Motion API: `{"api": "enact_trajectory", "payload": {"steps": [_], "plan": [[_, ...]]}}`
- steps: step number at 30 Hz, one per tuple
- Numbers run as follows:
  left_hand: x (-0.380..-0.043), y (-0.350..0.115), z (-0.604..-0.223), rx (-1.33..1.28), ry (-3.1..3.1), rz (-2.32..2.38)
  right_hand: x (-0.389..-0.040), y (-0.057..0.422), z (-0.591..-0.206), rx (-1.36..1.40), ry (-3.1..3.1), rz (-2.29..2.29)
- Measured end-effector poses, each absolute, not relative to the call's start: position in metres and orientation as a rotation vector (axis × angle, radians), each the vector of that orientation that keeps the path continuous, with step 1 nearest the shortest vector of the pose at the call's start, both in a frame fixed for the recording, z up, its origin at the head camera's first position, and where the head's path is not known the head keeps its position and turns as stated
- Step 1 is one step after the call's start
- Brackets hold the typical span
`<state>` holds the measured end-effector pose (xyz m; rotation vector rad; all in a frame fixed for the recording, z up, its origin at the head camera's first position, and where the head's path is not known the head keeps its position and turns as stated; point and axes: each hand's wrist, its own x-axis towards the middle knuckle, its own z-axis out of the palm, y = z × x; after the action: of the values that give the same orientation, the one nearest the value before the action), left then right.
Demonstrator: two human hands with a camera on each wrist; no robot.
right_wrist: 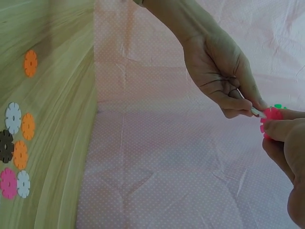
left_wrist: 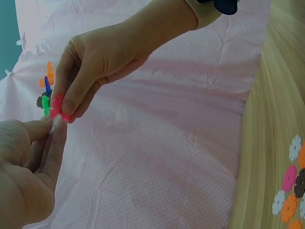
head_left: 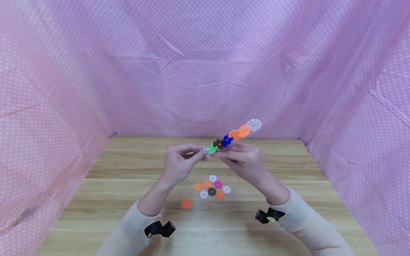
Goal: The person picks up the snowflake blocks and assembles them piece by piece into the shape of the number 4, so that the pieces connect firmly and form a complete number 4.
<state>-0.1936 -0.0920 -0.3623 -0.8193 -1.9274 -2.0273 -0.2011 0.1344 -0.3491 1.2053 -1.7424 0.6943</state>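
Over the table, a chain of notched plastic discs slants up to the right in the head view. It runs from a green disc [head_left: 212, 148] through a brown disc [head_left: 218, 144], a blue disc [head_left: 227, 140] and orange discs [head_left: 240, 132] to a white disc [head_left: 254, 124] at its far end. My left hand [head_left: 180, 164] pinches another white disc [right_wrist: 258, 112] between thumb and fingers. With my right hand [head_left: 245, 160] I pinch a pink disc [left_wrist: 58, 106] beside the green one. The white disc's edge meets the pink disc, partly covered by fingertips.
Below my hands, loose discs lie on the wooden table [head_left: 121, 185]: a pink disc [head_left: 218, 184], a brown disc [head_left: 211, 191], several white and orange ones. One orange disc [head_left: 186, 203] lies apart, nearer me. Pink dotted cloth [head_left: 205, 96] surrounds the table's back and sides.
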Motion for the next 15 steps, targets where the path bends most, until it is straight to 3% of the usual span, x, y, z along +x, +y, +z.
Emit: {"api": "enact_trajectory", "payload": {"steps": [15], "plan": [[-0.2008, -0.0881, -0.3618, -0.742, -1.925, -2.175, -0.2103, 0.1317, -0.3493, 1.154, -1.641, 0.669]]}}
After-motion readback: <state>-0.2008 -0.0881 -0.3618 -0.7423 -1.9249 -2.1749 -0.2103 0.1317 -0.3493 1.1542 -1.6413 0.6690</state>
